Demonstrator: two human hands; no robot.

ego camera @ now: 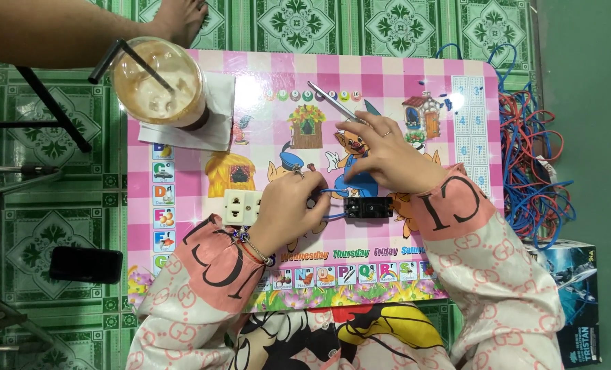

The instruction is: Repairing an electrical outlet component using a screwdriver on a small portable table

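Observation:
My left hand rests on the pink cartoon-printed table, closed around blue wires that run into a small black breaker box. A cream wall socket lies just left of that hand. My right hand sits above the black box, its fingers holding a slim silver screwdriver whose shaft points up and to the left. The fingertips of that hand hover over the wires near the box.
An iced coffee cup with a black straw stands on a white napkin at the table's far left corner. A tangle of red and blue wires lies on the floor right of the table. Another person's arm reaches across at top left. A black phone lies on the green tiles.

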